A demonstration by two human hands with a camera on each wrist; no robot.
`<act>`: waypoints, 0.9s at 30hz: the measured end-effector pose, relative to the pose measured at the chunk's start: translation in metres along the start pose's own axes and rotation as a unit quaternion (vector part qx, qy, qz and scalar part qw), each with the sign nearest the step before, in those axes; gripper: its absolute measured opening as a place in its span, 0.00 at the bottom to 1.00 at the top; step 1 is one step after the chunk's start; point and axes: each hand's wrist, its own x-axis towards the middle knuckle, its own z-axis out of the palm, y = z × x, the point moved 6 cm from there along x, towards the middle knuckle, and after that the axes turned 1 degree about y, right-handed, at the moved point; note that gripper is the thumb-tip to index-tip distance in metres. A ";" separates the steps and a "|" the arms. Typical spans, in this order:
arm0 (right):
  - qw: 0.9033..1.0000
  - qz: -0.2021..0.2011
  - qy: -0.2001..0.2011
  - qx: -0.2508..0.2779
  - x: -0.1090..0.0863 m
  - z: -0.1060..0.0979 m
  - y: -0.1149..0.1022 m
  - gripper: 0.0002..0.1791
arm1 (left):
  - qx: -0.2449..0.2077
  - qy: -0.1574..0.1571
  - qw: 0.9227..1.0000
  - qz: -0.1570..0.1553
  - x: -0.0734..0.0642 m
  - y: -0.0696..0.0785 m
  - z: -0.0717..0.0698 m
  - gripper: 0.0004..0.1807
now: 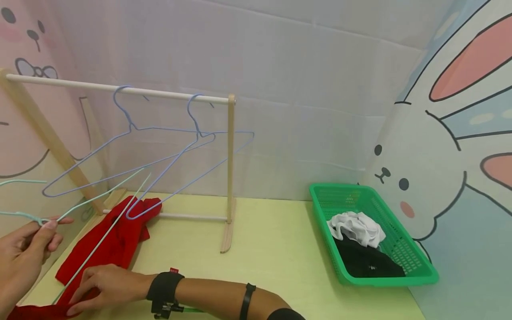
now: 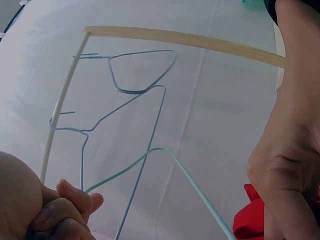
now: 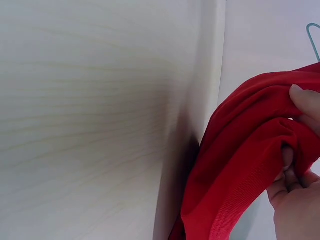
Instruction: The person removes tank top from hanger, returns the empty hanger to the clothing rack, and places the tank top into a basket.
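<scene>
At the left of the head view, my left hand (image 1: 30,249) pinches a mint-green wire hanger (image 1: 86,201) near the base of its hook. The left wrist view shows the same hanger (image 2: 197,190) running from the curled fingers of my left hand (image 2: 67,210) across to the right. Lower down, my right hand (image 1: 108,286) grips the edge of a red garment (image 1: 108,242) that lies on the table. In the right wrist view, my right hand (image 3: 300,190) has its fingers inside a fold of the red cloth (image 3: 250,145). One hanger arm crosses over the garment.
Two blue wire hangers (image 1: 160,129) hang from the rail (image 1: 92,86) of a wooden rack (image 1: 230,169) just beyond my hands. A green basket (image 1: 404,240) at the right of the table (image 1: 272,249) holds a white cloth (image 1: 357,228) and a black cloth (image 1: 366,260).
</scene>
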 end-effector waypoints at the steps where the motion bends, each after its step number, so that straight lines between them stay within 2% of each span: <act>1: 1.000 -0.001 -0.001 0.000 -0.001 0.000 -0.001 0.17 | 0.006 -0.004 1.000 -0.003 -0.001 -0.001 0.000 0.20; 6: 1.000 -0.008 -0.001 -0.006 -0.003 0.001 -0.001 0.16 | 0.038 -0.026 0.999 -0.018 -0.005 -0.006 0.000 0.20; 10: 1.000 -0.004 -0.004 -0.010 -0.002 0.003 0.001 0.16 | 0.073 -0.039 0.996 -0.015 -0.007 -0.011 0.003 0.21; 14: 1.000 0.006 -0.013 -0.008 -0.001 0.005 0.002 0.17 | 0.091 -0.035 0.995 -0.017 -0.008 -0.015 0.003 0.21; 17: 1.000 0.012 -0.019 0.000 -0.002 0.007 0.002 0.17 | 0.089 -0.026 0.996 -0.015 -0.007 -0.018 0.001 0.19; 22: 0.999 0.027 -0.028 0.009 -0.003 0.010 0.002 0.17 | 0.060 -0.011 0.998 0.006 -0.005 -0.027 -0.004 0.20; 27: 0.998 0.043 -0.036 0.008 -0.004 0.013 0.001 0.17 | 0.040 -0.006 0.999 -0.002 -0.002 -0.035 -0.006 0.21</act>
